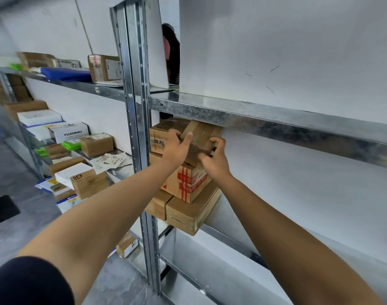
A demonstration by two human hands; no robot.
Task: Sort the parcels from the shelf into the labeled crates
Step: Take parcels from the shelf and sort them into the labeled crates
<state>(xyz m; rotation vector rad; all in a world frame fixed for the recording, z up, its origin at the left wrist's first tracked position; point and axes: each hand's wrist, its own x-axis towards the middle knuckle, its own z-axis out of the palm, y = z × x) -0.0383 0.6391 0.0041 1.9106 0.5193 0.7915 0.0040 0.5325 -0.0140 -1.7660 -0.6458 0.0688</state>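
The left grip [177, 147] and right grip [212, 158] both clasp a tilted brown parcel [202, 134], fingers curled round its near edges. The parcel lies atop a stack of cardboard boxes [188, 183] on the metal shelf [227, 238], just beneath the upper beam [276, 123].

Far-left parcels [34, 59] in heavy blur.

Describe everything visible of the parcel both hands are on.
The parcel is a plain brown cardboard box, tilted, topmost in a stack just under the metal shelf beam. It appears to rest on a red-taped box. The left hand grips its left side; the right hand grips its right end.
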